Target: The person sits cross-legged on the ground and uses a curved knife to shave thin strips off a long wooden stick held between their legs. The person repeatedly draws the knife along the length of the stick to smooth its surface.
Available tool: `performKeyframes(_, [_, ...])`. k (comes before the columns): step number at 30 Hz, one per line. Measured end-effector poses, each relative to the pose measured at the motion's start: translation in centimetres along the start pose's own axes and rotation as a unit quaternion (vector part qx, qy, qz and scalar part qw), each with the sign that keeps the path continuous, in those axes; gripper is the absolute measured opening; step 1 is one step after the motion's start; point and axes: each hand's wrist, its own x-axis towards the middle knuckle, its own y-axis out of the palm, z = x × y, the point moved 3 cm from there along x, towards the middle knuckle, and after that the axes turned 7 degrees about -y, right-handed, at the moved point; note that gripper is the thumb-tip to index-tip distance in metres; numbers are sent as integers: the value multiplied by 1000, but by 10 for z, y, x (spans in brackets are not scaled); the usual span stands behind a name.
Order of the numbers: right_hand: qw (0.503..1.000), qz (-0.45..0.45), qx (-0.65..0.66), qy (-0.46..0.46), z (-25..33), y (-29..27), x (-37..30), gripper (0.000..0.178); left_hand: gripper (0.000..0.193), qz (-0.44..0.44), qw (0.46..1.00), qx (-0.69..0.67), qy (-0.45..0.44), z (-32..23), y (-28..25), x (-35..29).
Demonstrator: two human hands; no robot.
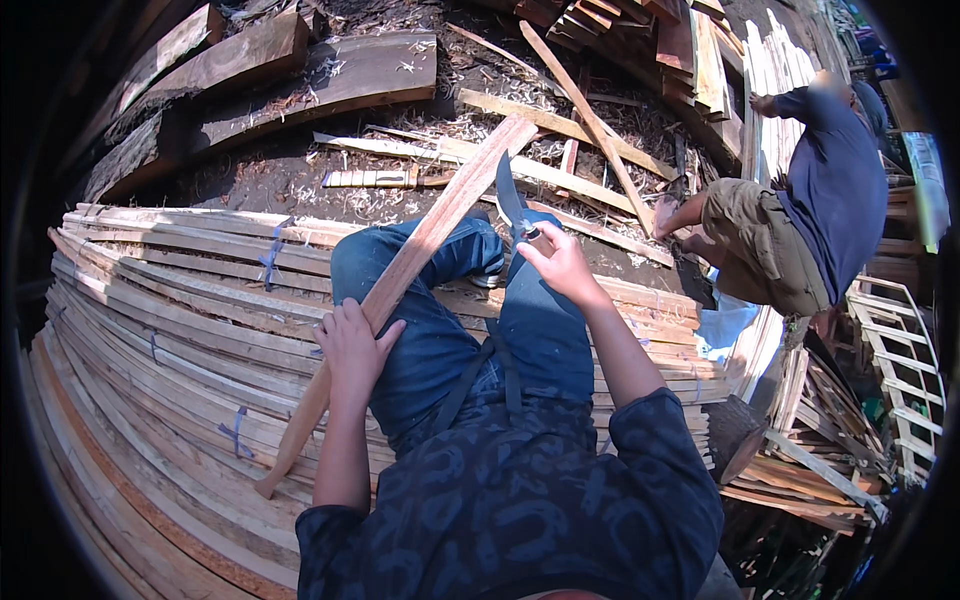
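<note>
A long reddish wooden slat [400, 285] lies slanted across the seated person's lap, its upper end pointing away toward the littered ground, its lower end resting on a stack of pale slats [170, 330]. The left hand [352, 345] grips it about midway, fingers clamped around the wood. The right hand [560, 262] is closed on the handle of a curved-bladed knife [510, 195], the blade raised just beside the slat's upper part; whether it touches the wood cannot be told. The slat's near face looks smooth and even along most of its length, so the trimming seems well under way, with the upper end left to work. Wood shavings [370, 200] cover the ground ahead. To the right, another person [800, 210] crouches among more timber.
</note>
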Motion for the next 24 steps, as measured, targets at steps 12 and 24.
performKeyframes(12, [990,-86,-94,-68,4,-10,15,28,69,-13,1000,-11,9,4,6,0])
performKeyframes(24, [983,1,-172,-59,-4,-19,20,35,71,3,1000,-29,12,5,5,2])
